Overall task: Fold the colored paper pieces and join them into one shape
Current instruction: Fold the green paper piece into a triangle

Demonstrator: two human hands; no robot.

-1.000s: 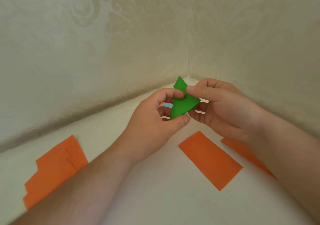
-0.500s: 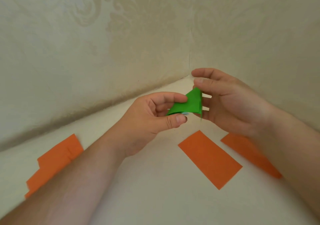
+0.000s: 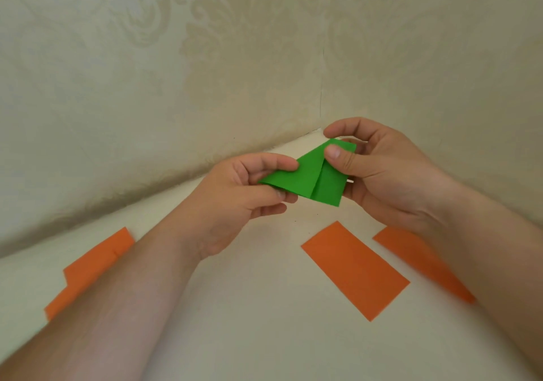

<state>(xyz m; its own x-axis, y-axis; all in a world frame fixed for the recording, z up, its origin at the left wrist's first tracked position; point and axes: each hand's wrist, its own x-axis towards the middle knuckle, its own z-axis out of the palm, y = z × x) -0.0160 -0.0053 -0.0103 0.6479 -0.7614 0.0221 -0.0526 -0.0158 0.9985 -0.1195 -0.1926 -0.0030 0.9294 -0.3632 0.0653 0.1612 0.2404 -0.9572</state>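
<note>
A folded green paper piece [image 3: 305,176] is held in the air between both hands, its flaps meeting along a centre crease. My left hand [image 3: 235,201] pinches its left point between thumb and fingers. My right hand [image 3: 379,172] grips its right side, thumb pressed on the top flap and fingers behind. An orange paper rectangle [image 3: 354,269] lies flat on the white surface below the hands. A second orange piece [image 3: 417,260] lies to its right, partly under my right forearm.
A stack of orange paper pieces [image 3: 88,269] lies at the left, partly covered by my left forearm. Two patterned beige walls [image 3: 205,72] meet in a corner just behind the hands and bound the white surface [image 3: 264,322].
The green piece has been turned from standing upright to lying nearly flat, its folded flaps now facing me. Both hands shifted their grip and my right hand moved slightly up and right.
</note>
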